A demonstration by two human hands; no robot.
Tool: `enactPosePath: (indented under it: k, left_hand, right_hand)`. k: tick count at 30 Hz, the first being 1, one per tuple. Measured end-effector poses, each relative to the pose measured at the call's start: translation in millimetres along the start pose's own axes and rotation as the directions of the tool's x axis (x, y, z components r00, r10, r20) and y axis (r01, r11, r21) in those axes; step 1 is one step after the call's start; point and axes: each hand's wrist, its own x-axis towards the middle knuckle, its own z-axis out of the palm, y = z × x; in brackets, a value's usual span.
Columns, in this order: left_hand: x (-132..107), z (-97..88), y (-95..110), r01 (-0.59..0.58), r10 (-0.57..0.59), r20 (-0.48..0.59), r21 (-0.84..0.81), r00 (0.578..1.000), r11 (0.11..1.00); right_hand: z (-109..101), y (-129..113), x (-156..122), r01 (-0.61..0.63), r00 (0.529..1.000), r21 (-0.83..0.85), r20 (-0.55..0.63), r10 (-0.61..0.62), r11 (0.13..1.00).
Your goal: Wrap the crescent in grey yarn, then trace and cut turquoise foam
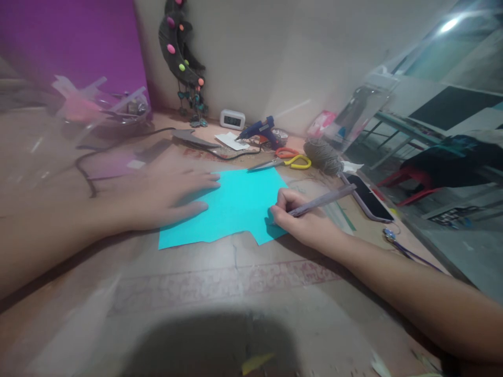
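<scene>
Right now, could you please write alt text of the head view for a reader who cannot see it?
A person's right hand holds a pen over a notched turquoise sheet while the left hand rests on it. Farther back are yellow-handled scissors, a blue glue gun, a digital clock and grey yarn, with a phone at right.

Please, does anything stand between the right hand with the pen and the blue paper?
Nothing visible does: the right hand holds the pen over the blue paper. The scissors lie at its far edge, apart from the hand.
</scene>
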Motion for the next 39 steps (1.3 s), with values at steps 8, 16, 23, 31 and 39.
enactPosePath:
  k: [8,16,23,31,39]
  left_hand:
    - [0,1.9,0,-0.004,0.004,-0.013,0.000,1.000,1.000]
    - [1,1.4,-1,-0.018,0.019,-0.013,0.005,1.000,1.000]
    - [0,2.7,-3,-0.019,0.019,-0.010,0.018,1.000,1.000]
    - [1,2.6,-4,-0.033,0.033,-0.008,0.006,0.999,0.999]
    - [-2,-0.4,-8,0.004,-0.004,-0.040,-0.015,0.999,1.000]
  right_hand:
    - [-1,2,-2,-0.013,1.000,-0.002,0.018,0.013,1.000]
    - [-1,-2,-4,0.047,0.997,0.034,0.060,-0.049,0.998]
    - [-3,-6,-5,0.083,0.990,0.064,0.107,-0.090,0.994]
    - [-3,-7,-5,0.048,0.992,0.149,0.107,-0.064,0.988]
    - [-19,1,4,-0.065,0.994,0.268,-0.064,0.085,0.961]
